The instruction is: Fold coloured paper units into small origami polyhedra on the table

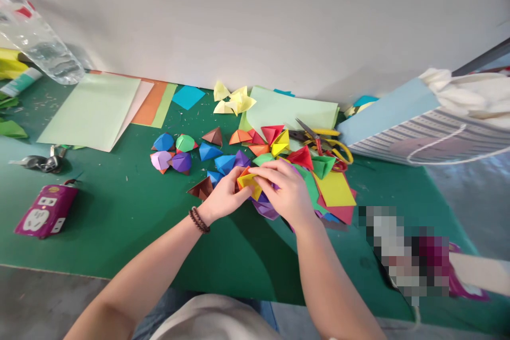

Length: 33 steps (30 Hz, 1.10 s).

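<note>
Left hand (223, 196), right hand (286, 191) grips both clenched on yellow origami piece (249, 183); firm, even pinch keeps creases crisp.

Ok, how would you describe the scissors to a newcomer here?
Find the striped paper bag at the right of the green table top. Just left of it, behind the colourful paper folds, lie scissors: the only thing with metal blades and looped yellow handles.

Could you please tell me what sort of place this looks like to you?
It looks like a paper-craft workbench, probably for origami: folded origami pieces lie on a green work mat, beside coloured paper sheets and scissors.
</note>
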Tool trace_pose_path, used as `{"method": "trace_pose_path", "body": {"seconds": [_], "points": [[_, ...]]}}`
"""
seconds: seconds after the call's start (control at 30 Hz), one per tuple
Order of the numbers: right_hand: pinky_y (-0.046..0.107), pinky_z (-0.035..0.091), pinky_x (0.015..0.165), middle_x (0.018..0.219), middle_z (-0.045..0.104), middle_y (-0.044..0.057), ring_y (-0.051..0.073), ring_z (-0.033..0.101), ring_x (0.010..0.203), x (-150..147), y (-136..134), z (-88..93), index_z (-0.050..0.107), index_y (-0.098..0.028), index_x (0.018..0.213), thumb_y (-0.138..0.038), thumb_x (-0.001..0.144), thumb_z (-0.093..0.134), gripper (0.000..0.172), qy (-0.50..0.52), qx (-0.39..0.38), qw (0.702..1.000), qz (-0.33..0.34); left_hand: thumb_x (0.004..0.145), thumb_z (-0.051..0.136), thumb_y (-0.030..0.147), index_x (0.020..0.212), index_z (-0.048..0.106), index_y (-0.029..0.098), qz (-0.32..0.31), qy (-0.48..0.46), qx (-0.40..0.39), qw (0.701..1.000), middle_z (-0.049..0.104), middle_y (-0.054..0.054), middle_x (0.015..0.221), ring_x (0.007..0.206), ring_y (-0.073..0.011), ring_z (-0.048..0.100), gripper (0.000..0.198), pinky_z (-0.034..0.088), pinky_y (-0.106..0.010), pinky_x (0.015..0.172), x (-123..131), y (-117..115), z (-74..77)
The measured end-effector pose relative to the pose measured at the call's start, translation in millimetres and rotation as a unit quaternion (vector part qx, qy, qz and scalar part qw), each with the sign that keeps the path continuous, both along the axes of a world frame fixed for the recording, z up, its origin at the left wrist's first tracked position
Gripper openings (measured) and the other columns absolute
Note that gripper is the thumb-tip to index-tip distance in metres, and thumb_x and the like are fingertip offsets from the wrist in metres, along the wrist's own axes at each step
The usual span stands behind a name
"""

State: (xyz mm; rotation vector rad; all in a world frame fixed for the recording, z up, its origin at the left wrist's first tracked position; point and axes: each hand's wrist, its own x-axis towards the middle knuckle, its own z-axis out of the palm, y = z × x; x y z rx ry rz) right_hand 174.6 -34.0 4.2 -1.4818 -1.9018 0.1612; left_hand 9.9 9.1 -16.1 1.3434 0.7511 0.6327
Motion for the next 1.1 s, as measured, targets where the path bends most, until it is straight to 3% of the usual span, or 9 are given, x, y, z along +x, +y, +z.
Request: {"method": "trace_pose_path", "body": {"seconds": [0.1,0.23,0.47,0.6,0.7,0.8,0.97,1.1], "points": [[0.033,0.056,0.072,0.104,0.060,0.005,0.016,0.063,0.080,0.4,0.3,-0.1,0.067,-0.033,0.113,-0.021,0.094,0.049,0.029,0.001,-0.006,1.000,0.017,0.082,0.052,0.021,0.102,0.057,0.014,0.003,0.045,0.022,0.999,0.055,0.000,0.076,0.064,-0.0107,0.049,0.023,0.042,-0.021,0.058,0.8,0.7,-0.4],[0.036,0.056,0.078,0.101,0.064,0.006,0.020,0.064,0.090,-2.0,1.5,-1.7,0.060,-0.030,0.124,-0.023,0.092,0.053,0.034,0.004,-0.002,1.000,-0.011,0.077,0.048,0.014,0.106,0.060,0.013,-0.010,0.047,0.029,0.998,0.061,-0.002,0.084,0.066,-0.0112,0.051,0.031,0.043,-0.022,0.059,0.7,2.9,-3.5],[0.034,0.055,0.067,0.090,0.071,0.004,0.020,0.067,0.079,-3.4,2.6,-3.4,0.068,-0.025,0.098,-0.025,0.091,0.054,0.016,0.023,-0.065,0.998,-0.013,0.078,0.048,0.014,0.114,0.061,0.011,-0.021,0.049,0.007,0.999,0.064,-0.002,0.081,0.062,-0.0105,0.053,0.039,0.043,-0.021,0.057,0.9,3.9,-7.6],[0.034,0.057,0.067,0.094,0.073,0.004,0.021,0.069,0.080,-1.4,2.5,-3.6,0.067,-0.025,0.100,-0.027,0.088,0.057,0.016,0.044,-0.082,0.995,-0.019,0.086,0.051,0.028,0.118,0.062,0.013,-0.017,0.057,-0.028,0.998,0.064,-0.003,0.078,0.056,-0.0098,0.056,0.036,0.046,-0.020,0.051,1.1,3.0,-7.7],[0.036,0.058,0.069,0.097,0.074,0.004,0.022,0.070,0.084,-1.3,2.5,-2.8,0.066,-0.025,0.104,-0.029,0.085,0.062,0.020,0.084,-0.105,0.990,-0.036,0.087,0.052,0.028,0.119,0.063,0.014,-0.011,0.055,-0.066,0.996,0.067,-0.004,0.079,0.057,-0.0110,0.061,0.037,0.052,-0.021,0.052,2.5,2.8,-8.1],[0.035,0.059,0.070,0.096,0.074,0.004,0.022,0.071,0.085,-1.4,2.3,-0.3,0.066,-0.025,0.105,-0.032,0.084,0.063,0.022,0.152,-0.138,0.978,-0.048,0.085,0.054,0.025,0.108,0.068,0.012,0.015,0.040,-0.075,0.996,0.068,-0.004,0.078,0.060,-0.0120,0.064,0.029,0.054,-0.022,0.053,5.1,1.7,-8.0],[0.034,0.059,0.069,0.098,0.073,0.005,0.019,0.069,0.077,2.8,1.5,3.9,0.068,-0.023,0.106,-0.042,0.090,0.055,0.028,0.334,-0.150,0.928,-0.070,0.085,0.056,0.030,0.095,0.067,0.009,0.092,-0.021,-0.139,0.986,0.068,-0.006,0.077,0.061,-0.0131,0.064,0.026,0.056,-0.024,0.053,9.0,-0.1,-9.3],[0.034,0.058,0.067,0.089,0.073,0.005,0.019,0.068,0.074,2.5,1.6,3.4,0.071,-0.022,0.101,-0.046,0.089,0.055,0.030,0.366,-0.157,0.913,-0.086,0.085,0.058,0.032,0.092,0.066,0.009,0.127,-0.037,-0.139,0.982,0.068,-0.006,0.076,0.062,-0.0138,0.063,0.025,0.056,-0.025,0.053,9.1,-0.2,-11.0]]}}
